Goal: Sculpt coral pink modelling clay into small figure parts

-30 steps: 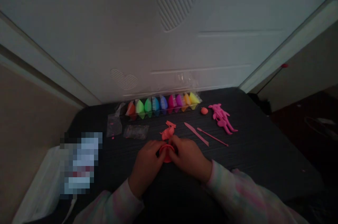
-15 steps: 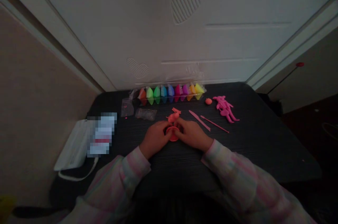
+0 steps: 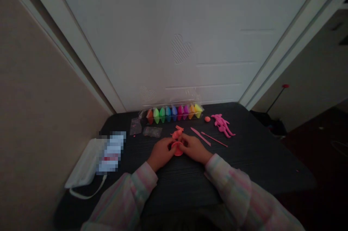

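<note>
My left hand [image 3: 161, 153] and my right hand [image 3: 196, 147] meet near the middle of the dark table. Their fingers and thumbs are closed on the rim of a small round coral-red dish-like piece [image 3: 178, 153]. Just beyond the fingertips is a small coral clay figure [image 3: 177, 134]; whether it joins the round piece cannot be told, since my fingers cover the place between them. To the right of my right hand lie a pink flat modelling knife [image 3: 200, 136] and a thin pink modelling stick [image 3: 214, 139].
A row of coloured clay packs [image 3: 174, 113] in clear plastic lies along the back. An orange clay ball [image 3: 207, 119] and a bundle of pink plastic tools [image 3: 223, 126] are at right. Clear wrappers [image 3: 152, 132], a blurred-out rectangle [image 3: 112, 153] and a white strapped object [image 3: 84, 164] are at left.
The view has tilted upward, so the table and everything on it appear lower. Both hands keep the same grip on the round piece.
</note>
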Available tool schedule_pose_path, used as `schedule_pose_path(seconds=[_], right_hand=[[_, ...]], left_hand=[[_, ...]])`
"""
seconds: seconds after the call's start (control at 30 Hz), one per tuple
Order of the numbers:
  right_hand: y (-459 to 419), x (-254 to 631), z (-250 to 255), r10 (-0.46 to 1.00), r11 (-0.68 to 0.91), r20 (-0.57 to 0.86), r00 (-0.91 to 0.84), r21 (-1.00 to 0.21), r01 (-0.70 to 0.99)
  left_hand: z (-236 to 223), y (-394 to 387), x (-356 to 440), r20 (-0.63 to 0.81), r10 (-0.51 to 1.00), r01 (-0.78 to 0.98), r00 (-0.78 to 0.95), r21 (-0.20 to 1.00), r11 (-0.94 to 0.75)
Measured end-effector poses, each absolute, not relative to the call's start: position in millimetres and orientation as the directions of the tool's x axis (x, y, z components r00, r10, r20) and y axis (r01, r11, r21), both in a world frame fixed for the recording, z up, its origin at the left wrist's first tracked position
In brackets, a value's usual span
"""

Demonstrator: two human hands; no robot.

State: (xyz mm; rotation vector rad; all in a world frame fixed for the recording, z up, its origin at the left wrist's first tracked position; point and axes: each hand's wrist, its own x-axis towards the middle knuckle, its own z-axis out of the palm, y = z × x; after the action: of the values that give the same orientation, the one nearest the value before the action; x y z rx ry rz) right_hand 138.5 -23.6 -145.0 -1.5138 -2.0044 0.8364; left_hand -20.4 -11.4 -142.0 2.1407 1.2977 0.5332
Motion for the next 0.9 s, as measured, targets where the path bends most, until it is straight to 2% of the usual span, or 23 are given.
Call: schedule_pose_path(seconds=[0.37,0.9], right_hand=[[-27.4,132.7,-147.5,0.969,0.218,0.09,-0.23,-0.748,0.627],[-25.0,132.6,-145.7,0.97,0.168,0.007,-0.242,-0.739,0.652]], left_hand=[[-137.1,-13.2,-18.9,0.065,0.921,0.67,0.383,0.667,-0.326],[-140.1,-9.9,-20.3,0.016,0.93,0.633,0.368,0.728,-0.263]])
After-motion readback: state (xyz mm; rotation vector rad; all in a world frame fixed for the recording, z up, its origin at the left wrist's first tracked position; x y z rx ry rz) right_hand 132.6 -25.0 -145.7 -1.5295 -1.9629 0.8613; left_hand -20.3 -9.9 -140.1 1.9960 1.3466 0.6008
